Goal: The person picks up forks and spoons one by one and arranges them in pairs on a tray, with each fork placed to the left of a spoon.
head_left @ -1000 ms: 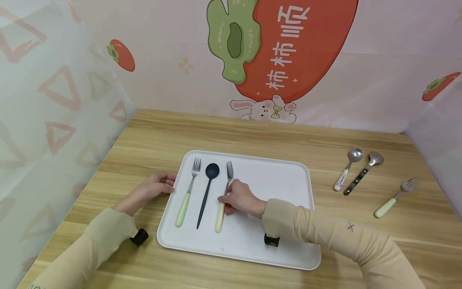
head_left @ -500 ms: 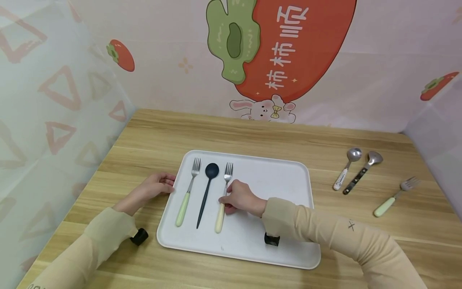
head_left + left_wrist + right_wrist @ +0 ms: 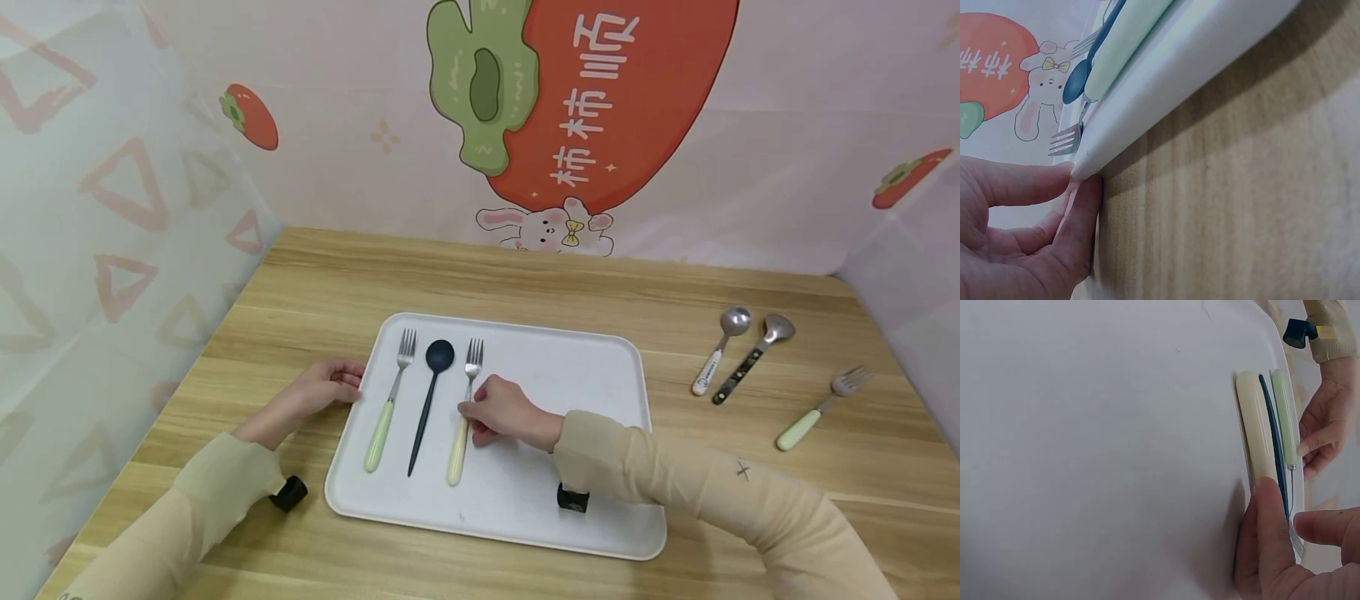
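On the white tray (image 3: 555, 517) lie a green-handled fork (image 3: 380, 433), a black spoon (image 3: 439, 357) and a cream-handled fork (image 3: 456, 458), side by side, heads toward the wall. My right hand (image 3: 510, 412) is over the neck of the cream-handled fork. In the right wrist view a finger touches that handle (image 3: 1257, 425), while the thumb (image 3: 1322, 526) stands apart with a gap between them. At the tray's left edge, my left hand (image 3: 318, 390) holds the rim between thumb (image 3: 1029, 182) and fingers, as the left wrist view shows.
Right of the tray, a white-handled spoon (image 3: 708, 371), a black-handled spoon (image 3: 738, 375) and another green-handled fork (image 3: 801, 429) lie on the wooden table (image 3: 525, 283). Patterned walls (image 3: 337, 125) enclose the back and both sides.
The cream-handled fork's head has shifted slightly left and toward me, lining up more with its neighbours. My right hand has eased slightly right. My left hand stays at the tray edge.
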Tool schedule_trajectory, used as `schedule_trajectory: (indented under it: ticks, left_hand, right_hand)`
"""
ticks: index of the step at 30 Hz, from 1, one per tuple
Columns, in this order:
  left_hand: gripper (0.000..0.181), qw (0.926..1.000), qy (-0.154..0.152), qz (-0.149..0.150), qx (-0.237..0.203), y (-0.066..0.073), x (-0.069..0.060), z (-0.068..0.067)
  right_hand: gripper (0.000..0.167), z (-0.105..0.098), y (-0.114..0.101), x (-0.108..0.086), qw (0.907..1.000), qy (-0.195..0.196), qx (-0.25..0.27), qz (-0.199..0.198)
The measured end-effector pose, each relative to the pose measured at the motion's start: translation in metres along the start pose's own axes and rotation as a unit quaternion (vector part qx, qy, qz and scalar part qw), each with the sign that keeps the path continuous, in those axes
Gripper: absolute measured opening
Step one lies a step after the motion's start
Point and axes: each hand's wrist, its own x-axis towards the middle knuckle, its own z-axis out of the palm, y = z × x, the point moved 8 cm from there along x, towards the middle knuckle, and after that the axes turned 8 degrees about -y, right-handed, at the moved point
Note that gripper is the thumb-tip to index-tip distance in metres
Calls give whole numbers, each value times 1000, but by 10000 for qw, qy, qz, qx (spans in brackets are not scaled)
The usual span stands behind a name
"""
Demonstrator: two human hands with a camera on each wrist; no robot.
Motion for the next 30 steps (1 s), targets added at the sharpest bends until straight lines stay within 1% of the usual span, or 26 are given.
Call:
schedule_trajectory:
  ticks: [3, 7, 10, 13, 18, 21, 26, 30]
  left_hand:
    - [44, 10000, -2, -7, 12, 0, 0, 0]
    - [44, 10000, -16, -12, 39, 0, 0, 0]
    - [44, 10000, -32, -8, 55, 0, -1, 0]
    - [44, 10000, -23, -30, 81, 0, -2, -1]
    - [45, 10000, 11, -60, 60, -2, -1, -3]
    - [45, 10000, 15, -54, 63, -2, -1, -2]
    - [45, 10000, 2, -33, 30, -1, 0, -1]
    - [45, 10000, -7, 28, -30, -1, 0, 0]
  right_hand:
    - [20, -4, -1, -7, 9997, 43, -254, -56]
    - [16, -12, -5, -20, 9956, 122, -851, -377]
    - [14, -21, -9, -30, 9886, 230, -1355, -607]
    - [13, -28, -10, -39, 9808, 337, -1790, -697]
    - [11, -37, -10, -50, 9683, 473, -2301, -854]
    - [11, -42, -9, -55, 9621, 499, -2543, -852]
    - [10, -50, -5, -63, 9524, 499, -2927, -698]
    - [11, -58, -2, -69, 9476, 448, -3110, -576]
